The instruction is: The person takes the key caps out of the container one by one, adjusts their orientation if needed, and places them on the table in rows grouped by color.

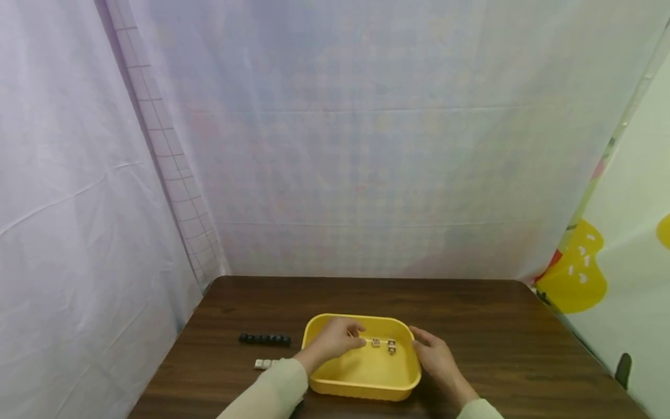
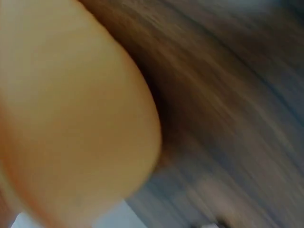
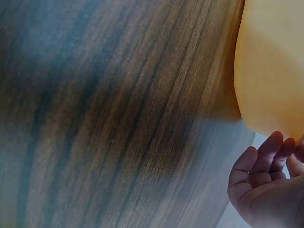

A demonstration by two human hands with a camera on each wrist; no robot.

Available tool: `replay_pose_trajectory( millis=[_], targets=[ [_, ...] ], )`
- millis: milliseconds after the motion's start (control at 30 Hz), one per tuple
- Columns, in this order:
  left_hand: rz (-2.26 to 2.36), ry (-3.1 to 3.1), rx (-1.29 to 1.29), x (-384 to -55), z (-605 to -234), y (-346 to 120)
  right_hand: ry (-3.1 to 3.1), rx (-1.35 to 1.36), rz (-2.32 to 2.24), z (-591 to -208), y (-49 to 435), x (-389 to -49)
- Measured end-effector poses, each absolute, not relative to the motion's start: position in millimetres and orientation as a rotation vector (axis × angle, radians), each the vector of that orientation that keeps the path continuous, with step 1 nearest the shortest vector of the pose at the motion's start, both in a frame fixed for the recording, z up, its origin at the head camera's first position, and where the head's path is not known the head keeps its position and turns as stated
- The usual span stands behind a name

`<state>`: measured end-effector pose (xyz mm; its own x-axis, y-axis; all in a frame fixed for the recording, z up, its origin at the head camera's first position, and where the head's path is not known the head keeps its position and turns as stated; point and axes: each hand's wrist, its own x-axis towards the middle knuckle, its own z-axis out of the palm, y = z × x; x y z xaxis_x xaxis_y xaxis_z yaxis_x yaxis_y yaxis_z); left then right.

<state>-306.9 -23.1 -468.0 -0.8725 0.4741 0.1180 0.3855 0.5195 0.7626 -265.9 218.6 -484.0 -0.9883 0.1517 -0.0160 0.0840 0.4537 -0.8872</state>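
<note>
A yellow plastic basin (image 1: 361,391) stands on the table, with a few small pale pieces with dark marks (image 1: 391,347) lying on its floor. My left hand (image 1: 335,337) reaches over the left side into the basin. Its fingers are loosely bent, thumb and forefinger apart, pointing at the small pieces; nothing shows between them. At the right rim, my right hand (image 1: 435,358) holds the basin, its bent fingertips (image 3: 273,140) against the wall in the right wrist view. The left wrist view shows mostly the basin's outer wall (image 2: 85,114).
Left of the basin lies a row of black keycap-like blocks (image 1: 264,339). Nearer me is a row of white keycap-like blocks (image 1: 266,364), partly hidden by my left sleeve (image 1: 277,389). The brown wooden table (image 1: 471,308) ends at a pale curtain (image 1: 366,174).
</note>
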Motion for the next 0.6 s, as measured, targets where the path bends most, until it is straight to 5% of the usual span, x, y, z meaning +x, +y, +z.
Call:
replay_pose_trajectory(
  millis=[600],
  targets=[
    [1.049, 2.779, 0.756, -326, -498, 14, -2.567, -0.208, 1.634, -484, 217, -264]
  ],
)
